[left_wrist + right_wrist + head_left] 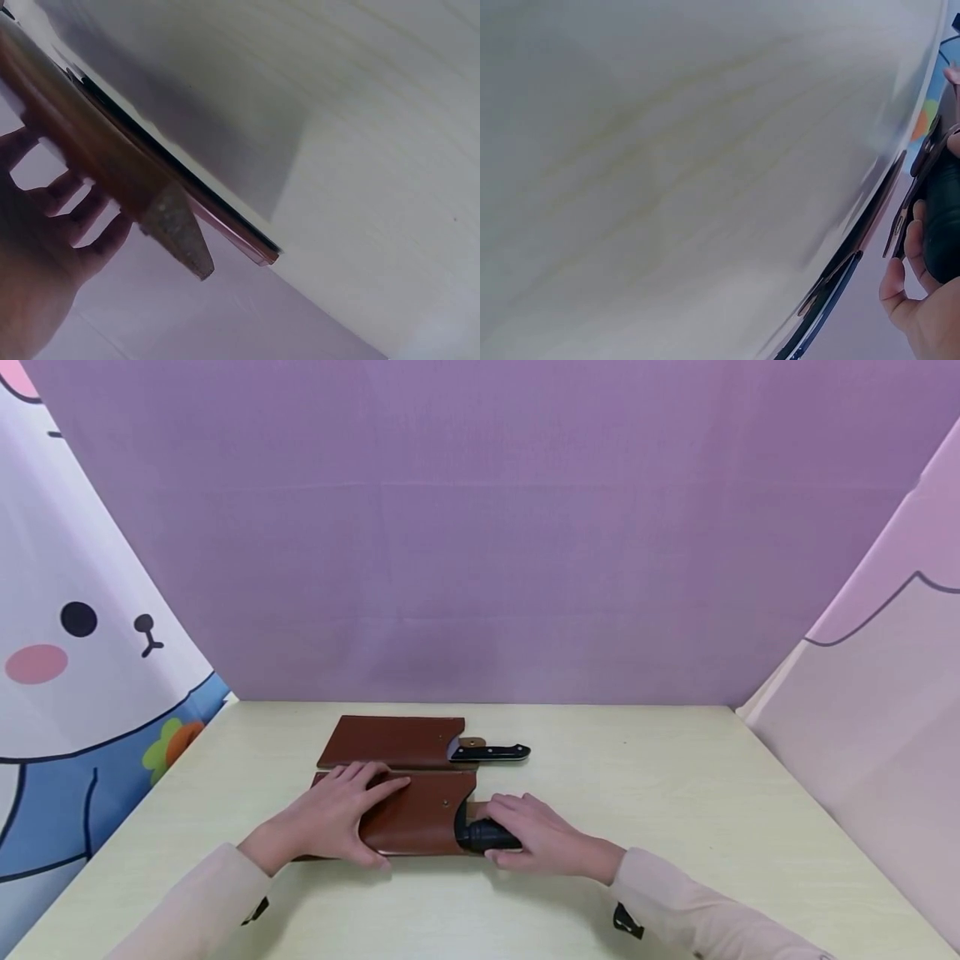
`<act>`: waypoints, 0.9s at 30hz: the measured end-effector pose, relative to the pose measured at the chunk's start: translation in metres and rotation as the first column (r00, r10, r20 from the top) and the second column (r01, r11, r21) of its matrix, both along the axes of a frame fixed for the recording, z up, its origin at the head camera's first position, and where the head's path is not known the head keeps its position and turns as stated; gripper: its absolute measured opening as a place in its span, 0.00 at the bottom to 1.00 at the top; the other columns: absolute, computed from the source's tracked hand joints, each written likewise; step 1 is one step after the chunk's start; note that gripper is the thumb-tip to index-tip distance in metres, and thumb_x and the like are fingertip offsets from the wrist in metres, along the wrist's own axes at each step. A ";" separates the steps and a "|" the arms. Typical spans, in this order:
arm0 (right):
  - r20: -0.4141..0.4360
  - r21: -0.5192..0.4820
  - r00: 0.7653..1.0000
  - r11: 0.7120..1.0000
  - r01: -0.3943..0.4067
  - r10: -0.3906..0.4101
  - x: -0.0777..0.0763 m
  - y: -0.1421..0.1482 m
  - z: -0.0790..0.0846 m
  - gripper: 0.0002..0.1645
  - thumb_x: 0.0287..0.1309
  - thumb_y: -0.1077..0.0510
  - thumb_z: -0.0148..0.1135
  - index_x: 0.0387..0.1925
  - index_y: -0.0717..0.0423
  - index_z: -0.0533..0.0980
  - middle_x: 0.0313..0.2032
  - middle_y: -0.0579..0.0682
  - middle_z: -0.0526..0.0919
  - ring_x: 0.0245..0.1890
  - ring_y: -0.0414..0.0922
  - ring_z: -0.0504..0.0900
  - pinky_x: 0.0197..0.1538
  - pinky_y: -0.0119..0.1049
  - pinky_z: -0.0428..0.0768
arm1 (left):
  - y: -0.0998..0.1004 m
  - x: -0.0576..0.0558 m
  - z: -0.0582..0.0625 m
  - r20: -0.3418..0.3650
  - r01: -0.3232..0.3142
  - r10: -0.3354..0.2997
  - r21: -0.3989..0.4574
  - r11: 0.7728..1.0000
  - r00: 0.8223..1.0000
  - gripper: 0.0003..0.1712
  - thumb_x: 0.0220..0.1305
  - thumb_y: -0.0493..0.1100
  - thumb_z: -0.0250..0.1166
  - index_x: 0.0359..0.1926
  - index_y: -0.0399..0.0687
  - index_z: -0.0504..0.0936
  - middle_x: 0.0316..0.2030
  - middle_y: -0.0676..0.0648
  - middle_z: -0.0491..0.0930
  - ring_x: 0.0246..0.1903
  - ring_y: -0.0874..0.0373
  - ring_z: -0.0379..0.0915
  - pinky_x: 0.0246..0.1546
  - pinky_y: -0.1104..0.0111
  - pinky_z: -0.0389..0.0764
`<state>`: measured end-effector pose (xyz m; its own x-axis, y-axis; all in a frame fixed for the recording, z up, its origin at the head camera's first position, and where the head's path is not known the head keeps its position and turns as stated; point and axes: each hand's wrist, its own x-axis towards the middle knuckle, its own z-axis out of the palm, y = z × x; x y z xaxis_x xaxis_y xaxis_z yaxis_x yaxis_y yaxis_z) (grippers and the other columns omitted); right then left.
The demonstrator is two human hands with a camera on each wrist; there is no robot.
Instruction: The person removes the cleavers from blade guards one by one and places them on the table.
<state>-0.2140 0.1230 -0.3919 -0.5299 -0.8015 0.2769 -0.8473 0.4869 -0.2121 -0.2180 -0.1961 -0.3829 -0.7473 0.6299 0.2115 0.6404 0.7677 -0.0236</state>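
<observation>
A brown leather knife sheath [420, 814] lies crosswise in front of the person, its open end to the right. The left hand [341, 814] holds its left part, fingers spread over the top and thumb at the near edge. From the open end sticks a knife's thick black handle [491, 835], gripped by the right hand [543, 839]. Its blade is hidden inside the sheath. In the right wrist view, fingers lie along the handle [941, 217] beside the sheath's strap. Just behind lies a second brown sheath [397, 741], holding a knife with a riveted black handle [498, 752].
The pale wooden table [622, 802] extends to both sides of the sheaths. A purple cloth wall [525, 543] rises at its back edge. Cartoon-printed cloths hang at the left [97, 693] and right [877, 693].
</observation>
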 end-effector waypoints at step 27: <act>-0.017 0.001 1.000 1.000 0.014 -0.014 0.001 0.002 0.003 0.19 0.52 0.48 0.59 0.47 0.43 0.70 0.37 0.35 0.73 0.32 0.31 0.66 0.35 0.22 0.59 | 0.002 0.002 0.001 -0.038 -0.010 0.009 -0.013 1.000 0.999 0.59 0.30 0.82 0.59 0.64 0.60 0.65 0.54 0.47 0.66 0.53 0.51 0.63 0.52 0.49 0.65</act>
